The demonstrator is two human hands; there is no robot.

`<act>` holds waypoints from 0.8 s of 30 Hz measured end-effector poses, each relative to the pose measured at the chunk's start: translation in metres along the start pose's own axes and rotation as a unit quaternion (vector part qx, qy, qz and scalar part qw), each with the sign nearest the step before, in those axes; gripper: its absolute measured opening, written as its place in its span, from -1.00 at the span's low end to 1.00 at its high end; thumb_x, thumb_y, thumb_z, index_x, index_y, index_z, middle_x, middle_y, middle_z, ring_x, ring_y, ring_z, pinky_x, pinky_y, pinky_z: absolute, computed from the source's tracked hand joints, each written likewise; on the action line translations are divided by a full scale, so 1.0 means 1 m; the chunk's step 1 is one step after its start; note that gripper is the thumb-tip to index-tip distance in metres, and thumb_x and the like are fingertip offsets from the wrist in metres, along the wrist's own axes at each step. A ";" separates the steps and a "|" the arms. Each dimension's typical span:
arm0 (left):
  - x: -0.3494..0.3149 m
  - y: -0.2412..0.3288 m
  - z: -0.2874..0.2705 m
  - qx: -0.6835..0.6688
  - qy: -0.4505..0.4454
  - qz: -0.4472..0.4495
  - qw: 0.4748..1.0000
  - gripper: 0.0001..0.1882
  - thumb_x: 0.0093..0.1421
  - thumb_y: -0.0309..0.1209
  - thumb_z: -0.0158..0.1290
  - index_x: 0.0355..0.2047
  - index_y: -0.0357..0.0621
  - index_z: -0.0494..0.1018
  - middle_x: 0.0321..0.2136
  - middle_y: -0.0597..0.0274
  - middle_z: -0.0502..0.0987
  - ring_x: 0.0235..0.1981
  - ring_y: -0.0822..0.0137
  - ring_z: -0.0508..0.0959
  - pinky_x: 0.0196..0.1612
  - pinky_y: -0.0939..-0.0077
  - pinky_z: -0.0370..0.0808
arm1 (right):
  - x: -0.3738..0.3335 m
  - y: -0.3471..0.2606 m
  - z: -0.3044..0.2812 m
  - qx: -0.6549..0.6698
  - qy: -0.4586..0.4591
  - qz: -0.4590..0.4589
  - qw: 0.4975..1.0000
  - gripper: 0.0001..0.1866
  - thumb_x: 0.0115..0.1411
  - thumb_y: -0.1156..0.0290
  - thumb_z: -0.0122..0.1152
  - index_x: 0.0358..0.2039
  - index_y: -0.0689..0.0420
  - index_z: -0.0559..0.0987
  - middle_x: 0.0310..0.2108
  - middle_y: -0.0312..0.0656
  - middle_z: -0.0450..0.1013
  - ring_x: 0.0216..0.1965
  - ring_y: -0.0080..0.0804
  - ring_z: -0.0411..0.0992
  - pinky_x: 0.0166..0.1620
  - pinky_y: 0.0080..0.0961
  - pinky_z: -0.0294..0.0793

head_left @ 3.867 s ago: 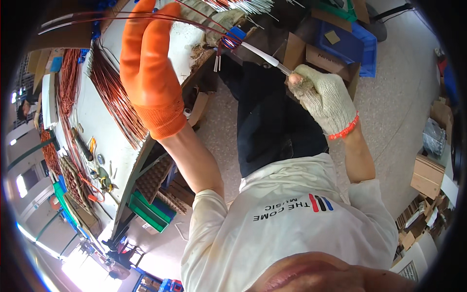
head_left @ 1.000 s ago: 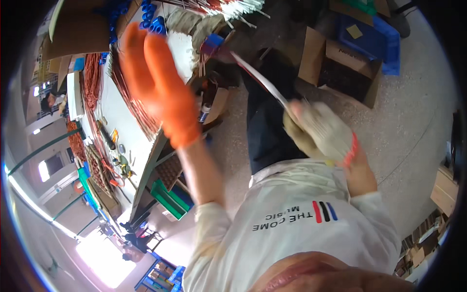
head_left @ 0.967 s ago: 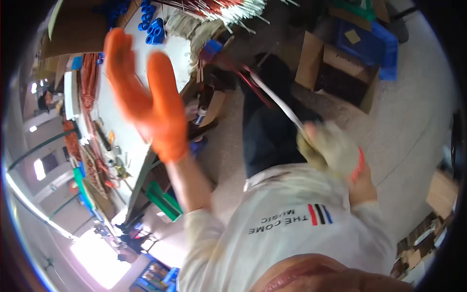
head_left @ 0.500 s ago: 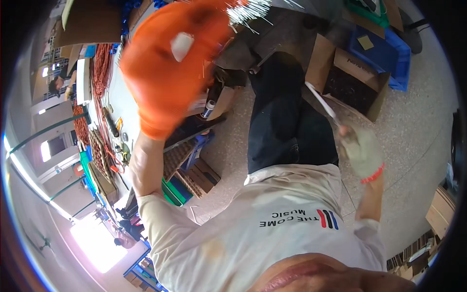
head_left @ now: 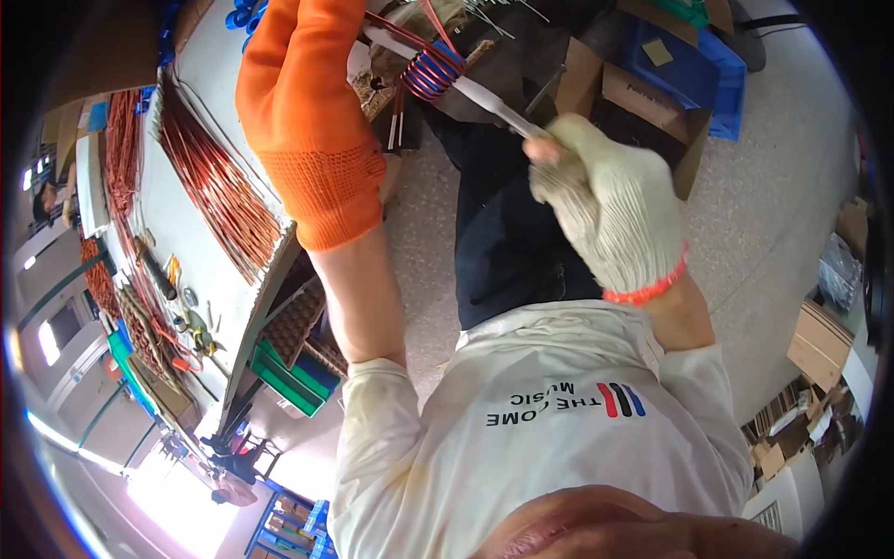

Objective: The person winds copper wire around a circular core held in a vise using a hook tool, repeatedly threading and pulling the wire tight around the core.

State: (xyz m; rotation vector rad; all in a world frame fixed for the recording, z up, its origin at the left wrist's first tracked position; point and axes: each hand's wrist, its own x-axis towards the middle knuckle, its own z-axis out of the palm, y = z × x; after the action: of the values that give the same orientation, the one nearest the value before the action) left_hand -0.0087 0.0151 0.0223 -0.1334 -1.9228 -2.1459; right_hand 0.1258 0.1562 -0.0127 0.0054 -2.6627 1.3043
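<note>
My right hand (head_left: pixel 610 200), in a white knit glove with a red cuff, is closed round the handle end of a flat pale metal bar (head_left: pixel 484 101). The bar points up and left to a coil of copper-coloured wire (head_left: pixel 433 74); a pale length shows on the coil's far side as well, so it seems to pass through. My left hand (head_left: pixel 317 121), in an orange glove, is raised just left of the coil. Its fingers run to the upper picture edge, so their tips and any grip are hidden. Thin wire ends hang below the coil.
Left of me stands a white workbench (head_left: pixel 209 84) with a bundle of copper wires (head_left: pixel 209 177) and scattered hand tools. Green trays (head_left: pixel 289 377) sit under it. An open cardboard box (head_left: pixel 643 102) and a blue crate (head_left: pixel 675 65) stand ahead right. Stacked cartons (head_left: pixel 819 345) are far right.
My right hand has moved up and left, bringing the bar to the coil. My left hand has shifted up and no longer covers the bundle of wires on the bench.
</note>
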 end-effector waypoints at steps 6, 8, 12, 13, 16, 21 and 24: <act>-0.002 0.001 0.009 -0.108 -0.066 -0.072 0.989 -0.61 0.32 -0.37 0.21 0.08 -0.34 0.55 -0.07 0.14 0.68 -0.05 0.36 0.63 0.12 0.53 0.49 | -0.001 0.012 -0.011 0.444 -0.166 0.232 0.849 -0.63 0.41 0.06 0.15 -0.22 0.17 0.55 -0.50 -0.42 0.40 -0.58 -0.81 0.30 -0.54 -0.80 0.23; -0.001 0.004 0.016 0.008 0.011 -0.052 0.999 -0.58 0.35 -0.28 0.18 0.08 -0.35 0.56 -0.08 0.11 0.68 -0.05 0.34 0.63 0.12 0.47 0.48 | -0.016 0.018 -0.003 0.532 -0.183 0.250 0.788 -0.74 0.45 0.25 0.13 -0.12 0.20 0.58 -0.44 -0.40 0.44 -0.55 -0.83 0.34 -0.52 -0.85 0.30; 0.005 0.020 0.007 0.142 -0.021 0.026 0.989 -0.58 0.37 -0.23 0.17 0.05 -0.35 0.59 -0.11 0.14 0.68 -0.09 0.38 0.60 0.04 0.48 0.48 | -0.082 0.032 -0.033 0.535 -0.243 0.316 0.745 -0.51 0.45 -0.04 0.06 -0.38 0.16 0.54 -0.64 -0.43 0.30 -0.68 -0.74 0.22 -0.62 -0.71 0.14; 0.005 0.016 -0.007 0.162 -0.062 0.078 0.982 -0.60 0.37 -0.24 0.18 0.04 -0.34 0.60 -0.12 0.16 0.68 -0.12 0.41 0.60 0.01 0.52 0.48 | -0.096 0.047 -0.053 0.525 -0.287 0.360 0.715 -0.41 0.44 -0.15 0.04 -0.45 0.16 0.53 -0.72 -0.45 0.25 -0.72 -0.70 0.19 -0.64 -0.66 0.09; 0.011 0.021 -0.009 0.080 -0.186 0.020 0.979 -0.65 0.34 -0.31 0.20 0.02 -0.31 0.62 -0.14 0.21 0.69 -0.17 0.45 0.59 -0.06 0.59 0.47 | -0.129 0.062 -0.081 0.403 -0.254 0.443 0.759 -0.36 0.45 -0.18 0.01 -0.51 0.17 0.51 -0.74 -0.44 0.26 -0.73 -0.68 0.20 -0.62 -0.63 0.14; 0.013 0.003 -0.014 0.082 -0.095 0.068 0.990 -0.69 0.33 -0.33 0.20 -0.03 -0.29 0.64 -0.12 0.17 0.69 -0.12 0.40 0.61 0.00 0.53 0.50 | -0.069 0.017 -0.024 0.216 -0.192 0.244 0.926 -0.47 0.48 -0.03 0.04 -0.39 0.21 0.55 -0.68 -0.31 0.41 -0.66 -0.62 0.39 -0.57 -0.59 0.30; 0.010 -0.004 -0.011 -0.003 -0.027 -0.035 0.999 -0.66 0.33 -0.33 0.20 -0.01 -0.34 0.62 -0.14 0.15 0.69 -0.12 0.38 0.62 0.00 0.53 0.52 | -0.034 0.003 -0.006 0.250 -0.128 0.237 0.930 -0.58 0.47 0.07 0.08 -0.33 0.18 0.56 -0.65 -0.29 0.41 -0.63 -0.61 0.40 -0.52 -0.60 0.35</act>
State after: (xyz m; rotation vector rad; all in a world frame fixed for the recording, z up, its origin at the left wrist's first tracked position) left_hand -0.0182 0.0038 0.0191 -0.1286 -1.9789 -2.2162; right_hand 0.1603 0.1599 -0.0170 -0.4562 -2.5313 2.2466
